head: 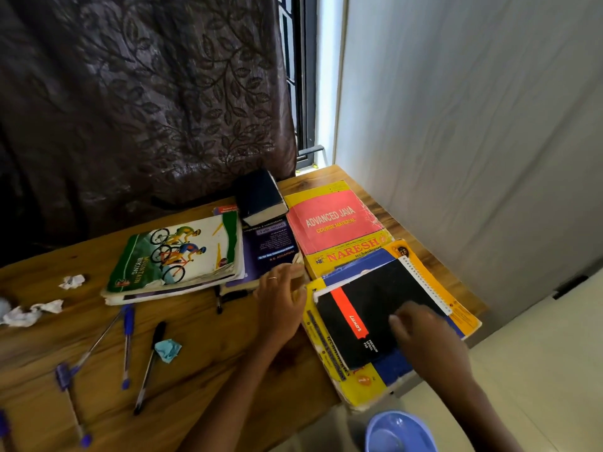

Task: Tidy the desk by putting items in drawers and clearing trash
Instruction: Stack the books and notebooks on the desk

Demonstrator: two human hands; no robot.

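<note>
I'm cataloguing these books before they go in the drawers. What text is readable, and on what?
"MOUNTAIN BIKING": green cyclist book.
"ADVANCED JAVA COURSE MATERIAL": red panel, yellow book.
"NARESH technologies": same book, lower band.
"Luxor", "PREMIUM SPIRAL PAD": black spiral pad.
"(Fully Solved)", "R.S. AGGARWAL": purple book; its remaining lines are too small.
Bottom yellow-blue book: print too blurred.
Dark thick book: no text visible.

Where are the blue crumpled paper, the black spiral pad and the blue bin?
blue crumpled paper [168, 350], head view, middle of the wad.
black spiral pad [365, 308], head view, bare black cover.
blue bin [399, 433], head view, its inner wall.
</note>
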